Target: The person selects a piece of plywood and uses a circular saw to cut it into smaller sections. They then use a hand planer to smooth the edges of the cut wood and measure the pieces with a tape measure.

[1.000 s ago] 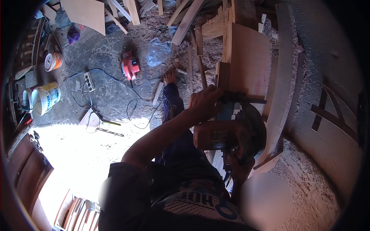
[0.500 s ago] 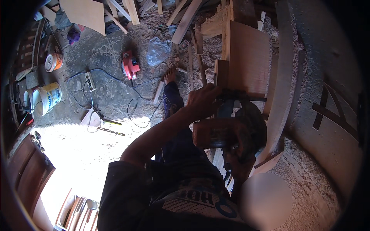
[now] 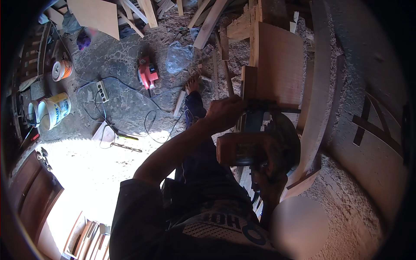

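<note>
A circular saw (image 3: 242,149) with an orange body and dark round guard sits at the near end of a pale wooden board (image 3: 279,65). My right hand (image 3: 268,184), mostly in shadow, is closed on the saw's rear handle. My left hand (image 3: 225,110) is closed at the front left of the saw, beside a narrow wood block (image 3: 249,80); what its curled fingers grip is hidden. The saw's blade is out of sight.
On the floor lie a red power tool (image 3: 147,73), plastic bag (image 3: 178,58), power strip (image 3: 102,91) with looping cables, offcuts (image 3: 208,32) and white buckets (image 3: 54,112). My bare foot (image 3: 193,84) is left of the board. A long curved plank (image 3: 320,91) runs along the right.
The board and saw appear slightly higher in the picture, and my left hand has shifted a little at the saw's front. Both hands remain closed.
</note>
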